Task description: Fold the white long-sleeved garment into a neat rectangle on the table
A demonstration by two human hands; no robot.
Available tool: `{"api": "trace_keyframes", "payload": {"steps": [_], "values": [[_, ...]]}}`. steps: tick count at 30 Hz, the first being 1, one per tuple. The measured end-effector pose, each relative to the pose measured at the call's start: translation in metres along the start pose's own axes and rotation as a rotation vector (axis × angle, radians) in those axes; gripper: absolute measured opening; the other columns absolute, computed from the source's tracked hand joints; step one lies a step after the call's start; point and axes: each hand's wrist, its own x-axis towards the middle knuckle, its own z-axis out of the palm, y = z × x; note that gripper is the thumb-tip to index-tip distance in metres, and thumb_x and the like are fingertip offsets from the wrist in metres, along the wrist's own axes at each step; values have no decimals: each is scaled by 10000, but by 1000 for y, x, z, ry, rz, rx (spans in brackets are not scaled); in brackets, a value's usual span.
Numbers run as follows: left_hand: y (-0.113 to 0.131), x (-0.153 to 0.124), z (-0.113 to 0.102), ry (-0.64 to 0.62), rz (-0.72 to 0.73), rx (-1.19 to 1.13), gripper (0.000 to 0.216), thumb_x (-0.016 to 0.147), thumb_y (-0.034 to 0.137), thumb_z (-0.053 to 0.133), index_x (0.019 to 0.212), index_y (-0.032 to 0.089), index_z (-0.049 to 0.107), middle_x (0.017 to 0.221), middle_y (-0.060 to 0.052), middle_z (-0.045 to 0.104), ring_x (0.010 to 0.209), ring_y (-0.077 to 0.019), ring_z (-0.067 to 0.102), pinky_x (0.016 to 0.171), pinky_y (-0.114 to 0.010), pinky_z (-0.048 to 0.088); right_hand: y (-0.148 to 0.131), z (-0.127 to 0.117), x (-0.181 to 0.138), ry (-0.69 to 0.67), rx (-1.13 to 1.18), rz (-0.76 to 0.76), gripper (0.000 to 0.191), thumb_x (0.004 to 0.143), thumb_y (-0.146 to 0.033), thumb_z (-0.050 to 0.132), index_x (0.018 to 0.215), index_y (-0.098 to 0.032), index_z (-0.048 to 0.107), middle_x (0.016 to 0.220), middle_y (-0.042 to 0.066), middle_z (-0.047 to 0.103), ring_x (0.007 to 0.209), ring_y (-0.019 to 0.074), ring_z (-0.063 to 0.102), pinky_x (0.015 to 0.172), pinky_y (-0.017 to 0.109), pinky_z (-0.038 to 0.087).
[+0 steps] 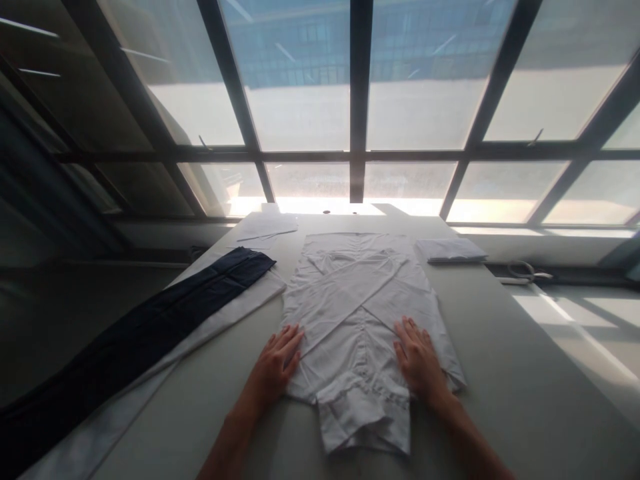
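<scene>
White shirt [357,313] flat on table [510,373], left hand [275,367] and right hand [417,360] open, palms pressing its lower edges

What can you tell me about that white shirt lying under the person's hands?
The white shirt lies flat on the grey table, thin, creased cloth, its sleeves folded across it in an X. One end hangs toward the near edge. The left hand and right hand press flat on its sides.

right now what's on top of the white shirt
Both hands lie flat on the white shirt: left hand on its left edge, right hand on its right. Its sleeves are folded across it. What lies between shirt and table is covered.
</scene>
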Motion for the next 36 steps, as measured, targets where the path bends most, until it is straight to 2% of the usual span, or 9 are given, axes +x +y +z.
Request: {"api": "trace_keyframes", "payload": {"steps": [5, 12, 16, 22, 30, 36], "values": [[3, -5, 0, 5, -27, -15, 477, 1044, 321, 441, 1482, 233, 606, 1578, -85, 516, 1493, -307, 439, 1218, -554, 387, -7, -2, -8, -17, 57, -25, 540, 1050, -269, 372, 1555, -137, 510, 1666, 127, 367, 1569, 261, 280, 1281, 495, 227], [26, 11, -11, -29, -60, 19, 471, 1013, 263, 468, 1458, 233, 621, 1555, -109, 542, 1466, -343, 473, 1215, -682, 293, -4, -1, -4, 6, 117, -28, 544, 1056, -265, 334, 1554, -136, 511, 1660, 125, 379, 1567, 260, 286, 1280, 510, 231], [39, 18, -7, -45, 7, 19, 485, 1034, 266, 456, 1502, 221, 573, 1581, -115, 512, 1493, -319, 437, 1231, -619, 310, -6, 0, -3, 31, 161, -43, 539, 1055, -273, 347, 1542, -126, 523, 1655, 131, 387, 1568, 259, 284, 1285, 517, 222], [37, -2, 7, -22, 68, 47, 497, 1049, 295, 464, 1536, 230, 539, 1600, -103, 488, 1498, -316, 430, 1207, -550, 393, 1, 9, -8, 54, 202, -59, 536, 1040, -280, 375, 1513, -110, 560, 1632, 143, 421, 1554, 273, 318, 1279, 514, 264], [37, -4, 6, -25, 47, 34, 488, 1038, 279, 476, 1518, 250, 563, 1589, -81, 503, 1488, -312, 446, 1199, -557, 410, 2, 10, -7, 73, 247, -47, 543, 1024, -287, 378, 1495, -106, 580, 1614, 146, 446, 1541, 279, 345, 1275, 526, 283], [37, -7, 10, -6, 49, 46, 506, 1029, 255, 486, 1531, 259, 548, 1595, -71, 490, 1490, -300, 444, 1204, -550, 412, 3, 13, -13, 83, 263, -44, 537, 1017, -295, 396, 1489, -137, 596, 1619, 121, 446, 1542, 261, 345, 1283, 483, 284]]}}
